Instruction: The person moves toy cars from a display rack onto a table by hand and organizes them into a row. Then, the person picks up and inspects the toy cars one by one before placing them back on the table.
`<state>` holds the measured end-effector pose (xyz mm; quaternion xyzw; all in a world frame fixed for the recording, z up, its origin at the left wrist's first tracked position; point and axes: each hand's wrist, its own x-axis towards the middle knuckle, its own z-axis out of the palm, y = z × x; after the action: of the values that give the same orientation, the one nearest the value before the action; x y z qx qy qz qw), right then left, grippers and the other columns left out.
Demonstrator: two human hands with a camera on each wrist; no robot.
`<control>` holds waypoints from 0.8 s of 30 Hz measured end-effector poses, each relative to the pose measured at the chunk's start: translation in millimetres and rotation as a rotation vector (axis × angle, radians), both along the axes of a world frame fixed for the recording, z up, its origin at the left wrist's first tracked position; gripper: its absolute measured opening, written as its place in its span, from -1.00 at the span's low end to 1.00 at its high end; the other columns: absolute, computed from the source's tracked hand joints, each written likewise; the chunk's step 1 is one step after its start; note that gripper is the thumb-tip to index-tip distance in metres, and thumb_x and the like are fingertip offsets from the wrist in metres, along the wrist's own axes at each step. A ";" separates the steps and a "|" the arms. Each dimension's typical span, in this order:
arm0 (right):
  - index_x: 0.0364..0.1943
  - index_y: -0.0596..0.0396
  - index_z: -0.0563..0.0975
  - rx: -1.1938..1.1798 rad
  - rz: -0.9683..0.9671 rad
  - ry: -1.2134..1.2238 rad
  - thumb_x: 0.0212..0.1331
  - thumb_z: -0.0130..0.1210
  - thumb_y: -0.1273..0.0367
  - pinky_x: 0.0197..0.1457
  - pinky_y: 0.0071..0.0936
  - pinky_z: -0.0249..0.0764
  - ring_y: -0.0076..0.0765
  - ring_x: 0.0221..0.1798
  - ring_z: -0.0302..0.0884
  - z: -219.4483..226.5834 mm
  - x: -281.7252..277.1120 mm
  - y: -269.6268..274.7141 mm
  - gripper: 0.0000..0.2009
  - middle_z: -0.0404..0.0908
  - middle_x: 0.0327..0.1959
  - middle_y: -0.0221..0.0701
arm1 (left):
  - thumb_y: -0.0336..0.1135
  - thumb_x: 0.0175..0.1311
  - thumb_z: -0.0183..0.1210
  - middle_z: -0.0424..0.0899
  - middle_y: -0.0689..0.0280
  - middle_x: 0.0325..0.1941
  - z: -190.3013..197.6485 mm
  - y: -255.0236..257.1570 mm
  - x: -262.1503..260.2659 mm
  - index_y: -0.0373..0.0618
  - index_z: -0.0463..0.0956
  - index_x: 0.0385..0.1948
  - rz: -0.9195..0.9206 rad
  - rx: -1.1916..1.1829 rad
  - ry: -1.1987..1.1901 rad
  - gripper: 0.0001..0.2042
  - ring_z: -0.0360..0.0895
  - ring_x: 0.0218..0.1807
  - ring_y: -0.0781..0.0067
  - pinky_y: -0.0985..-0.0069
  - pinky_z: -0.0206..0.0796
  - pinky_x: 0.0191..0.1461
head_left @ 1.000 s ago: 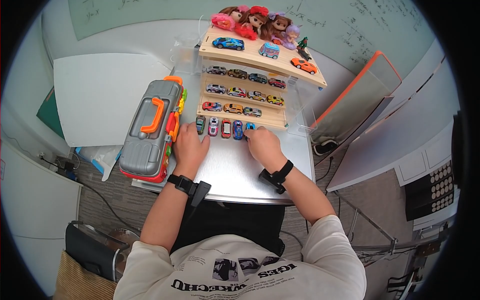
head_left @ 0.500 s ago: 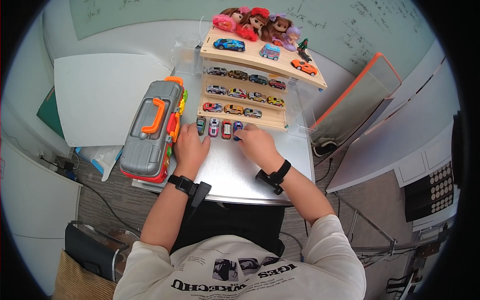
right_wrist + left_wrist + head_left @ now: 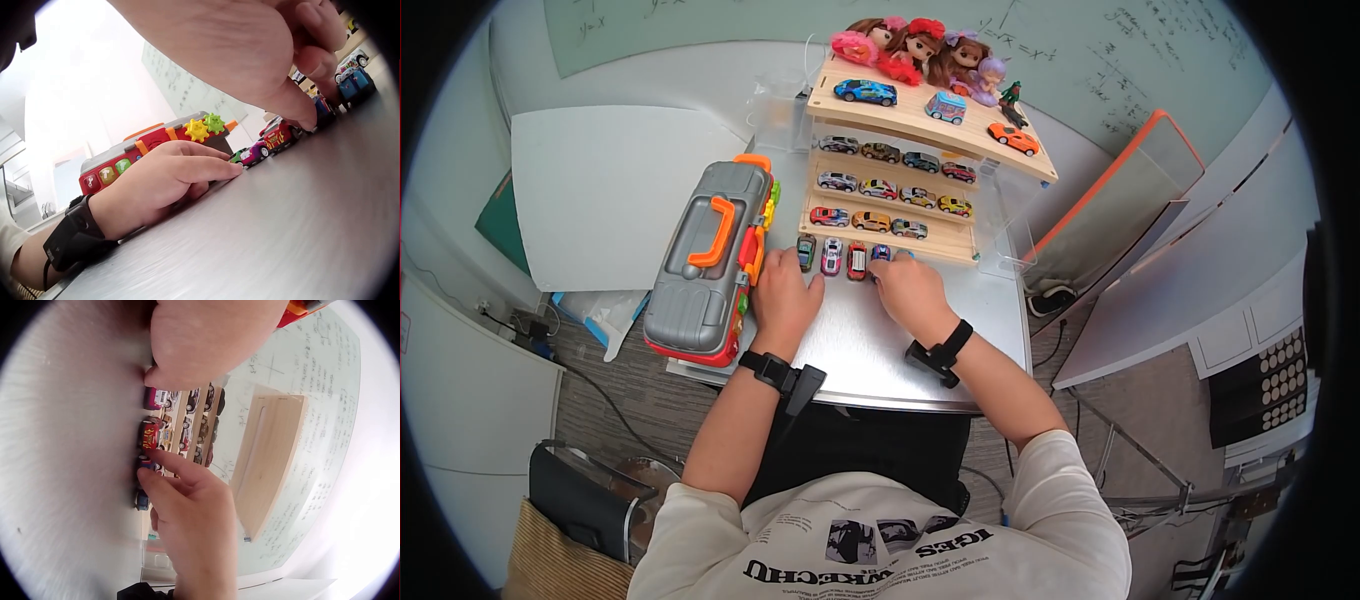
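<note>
A row of toy cars stands on the silvery table [image 3: 870, 350], noses toward the shelf. My right hand [image 3: 915, 297] pinches the dark blue toy car [image 3: 881, 252], fourth from the left, between thumb and index finger. Past it, a lighter blue toy car [image 3: 355, 84] ends the row, mostly covered by the hand in the head view. My left hand [image 3: 790, 305] rests on the table at the other end, fingers beside the green toy car [image 3: 805, 253]. Between the hands sit a pink-and-white toy car [image 3: 831, 257] and a red toy car [image 3: 857, 261].
Behind the row rises a wooden stepped shelf [image 3: 890, 232] bearing several toy cars. Its top board [image 3: 910, 100] carries dolls, a blue car, a small bus and an orange car. A grey-and-red toolbox [image 3: 710, 260] stands left; clear plastic panels [image 3: 1010, 220] stand right.
My right hand has shifted left from the lighter blue car at the row's end to the dark blue one. The left hand has stayed in place. The head view has tilted slightly.
</note>
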<state>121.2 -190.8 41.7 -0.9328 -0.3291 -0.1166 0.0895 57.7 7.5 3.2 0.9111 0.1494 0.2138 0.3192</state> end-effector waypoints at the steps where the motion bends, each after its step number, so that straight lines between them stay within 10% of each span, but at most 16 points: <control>1: -0.24 0.05 0.72 -0.001 -0.001 0.002 0.22 0.10 0.45 -0.21 -0.04 0.68 0.09 -0.24 0.74 -0.9 1.1 0.0 -0.84 0.69 -0.30 -0.08 | -0.24 0.14 0.43 0.59 -0.01 0.16 -0.3 0.3 0.1 -0.29 0.57 0.11 -0.003 0.002 -0.009 -0.49 0.59 0.17 -0.11 0.12 0.47 0.23; 24: -0.16 0.15 0.66 -0.017 -0.245 -0.012 0.24 0.18 0.41 -0.05 -0.01 0.69 0.14 -0.08 0.74 9.6 73.8 -25.5 -0.84 0.68 -0.05 -0.10 | -0.25 0.14 0.43 0.60 -0.02 0.14 4.9 -0.5 -0.7 -0.29 0.58 0.10 0.004 0.003 0.015 -0.50 0.60 0.16 -0.12 0.11 0.48 0.22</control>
<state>195.0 -216.3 51.4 -0.9660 -0.2143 -0.1293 0.0649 57.0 7.1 8.1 0.9129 0.1533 0.2078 0.3160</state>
